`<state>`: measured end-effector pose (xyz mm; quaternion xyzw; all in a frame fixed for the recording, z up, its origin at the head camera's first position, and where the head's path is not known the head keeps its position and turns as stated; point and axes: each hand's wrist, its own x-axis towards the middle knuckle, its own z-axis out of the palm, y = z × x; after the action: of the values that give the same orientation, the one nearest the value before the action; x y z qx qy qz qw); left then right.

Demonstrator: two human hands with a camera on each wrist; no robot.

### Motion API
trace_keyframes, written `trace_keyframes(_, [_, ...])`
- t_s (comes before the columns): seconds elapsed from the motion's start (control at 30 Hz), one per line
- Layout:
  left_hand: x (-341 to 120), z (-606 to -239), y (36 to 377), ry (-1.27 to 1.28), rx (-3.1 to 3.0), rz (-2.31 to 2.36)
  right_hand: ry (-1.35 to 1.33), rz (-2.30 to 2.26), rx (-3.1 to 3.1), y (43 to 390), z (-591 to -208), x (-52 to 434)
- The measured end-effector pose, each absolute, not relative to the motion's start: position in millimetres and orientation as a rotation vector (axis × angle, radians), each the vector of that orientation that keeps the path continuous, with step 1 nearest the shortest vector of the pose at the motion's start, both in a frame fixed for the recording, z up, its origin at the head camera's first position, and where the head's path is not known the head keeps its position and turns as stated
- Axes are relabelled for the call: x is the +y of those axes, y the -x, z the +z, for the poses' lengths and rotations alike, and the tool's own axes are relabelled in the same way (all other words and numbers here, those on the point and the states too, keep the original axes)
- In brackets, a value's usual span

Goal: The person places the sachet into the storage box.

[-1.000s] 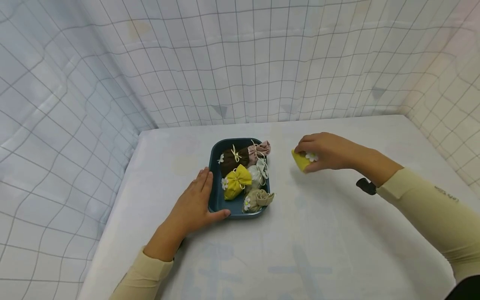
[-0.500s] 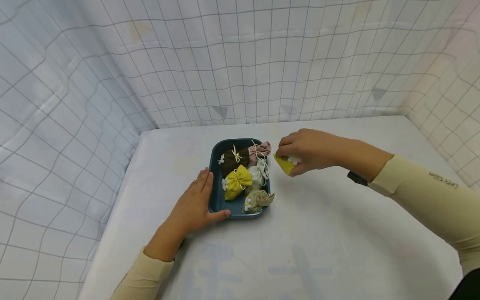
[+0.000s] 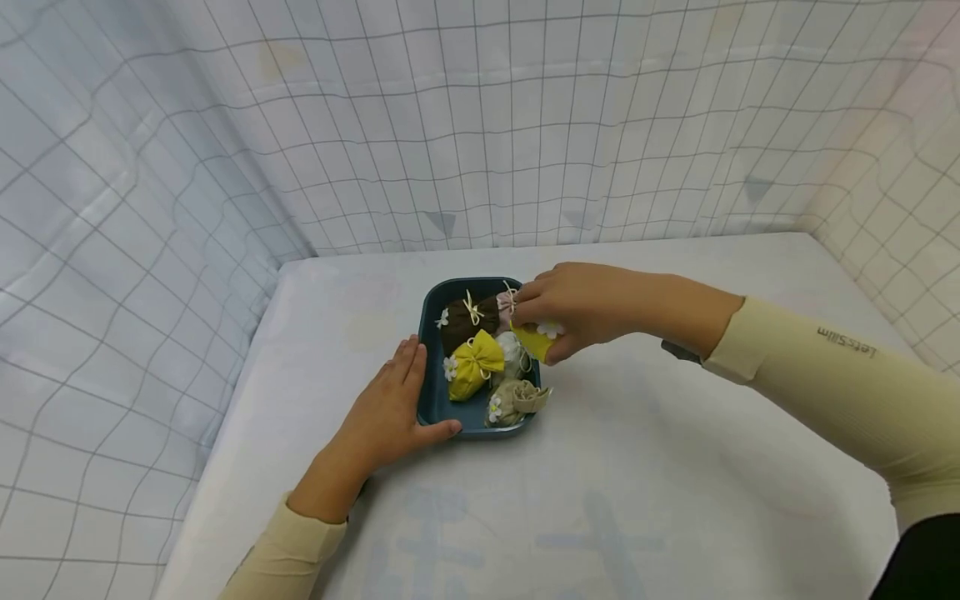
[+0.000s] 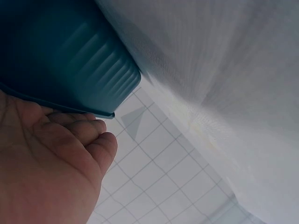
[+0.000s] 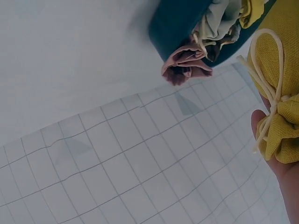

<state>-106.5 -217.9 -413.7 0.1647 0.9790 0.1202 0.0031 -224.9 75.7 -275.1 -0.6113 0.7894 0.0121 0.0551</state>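
Note:
My right hand holds a yellow drawstring pouch with a white flower over the right edge of a dark teal tray. In the right wrist view, that pouch shows its cream tie bow. Along the tray's left side rests my left hand, fingers straight against the rim and thumb at the near edge. Inside the tray lie a second yellow pouch, a brown pouch, a pink pouch, a whitish pouch and a beige pouch. My right hand partly hides the pink and whitish ones.
The tray stands on a table with a white cloth. Behind it and at both sides hang white curtains with a grid pattern. Some pouch tops stick out over the tray's right rim.
My right hand has moved left with the yellow pouch, from the table's right side to over the tray's right edge. My left hand and the tray have stayed put.

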Motion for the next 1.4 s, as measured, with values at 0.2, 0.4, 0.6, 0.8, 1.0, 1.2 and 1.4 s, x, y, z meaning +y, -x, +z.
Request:
trace_keyframes(0.2, [-217.8, -412.6, 105.7, -0.522, 3.070, 0.386, 1.878, 0.018, 2.324, 221.4, -274.7, 55.2])
trace_keyframes(0.4, [-218.9, -412.8, 105.6, -0.533, 3.079, 0.387, 1.901, 0.013, 2.255, 214.5, -281.2, 37.0])
trace_keyframes(0.6, [-219.8, -411.4, 105.5, -0.541, 3.071, 0.408, 1.846, 0.109, 2.226, 205.0, -280.6, 19.4])
trace_keyframes(0.8, [-220.6, -411.3, 105.3, -0.555, 3.068, 0.423, 1.822, 0.164, 2.188, 198.2, -281.8, 2.2])
trace_keyframes(1.0, [-221.0, -412.9, 105.7, -0.566, 3.074, 0.418, 1.800, 0.136, 2.079, 194.1, -290.8, -11.9])
trace_keyframes(1.2, [-221.4, -413.8, 105.6, -0.580, 3.079, 0.424, 1.734, 0.189, 2.038, 189.5, -302.3, -21.5])
trace_keyframes(1.4, [-221.3, -413.2, 105.2, -0.572, 3.080, 0.437, 1.731, 0.234, 2.046, 188.4, -310.7, -25.2])
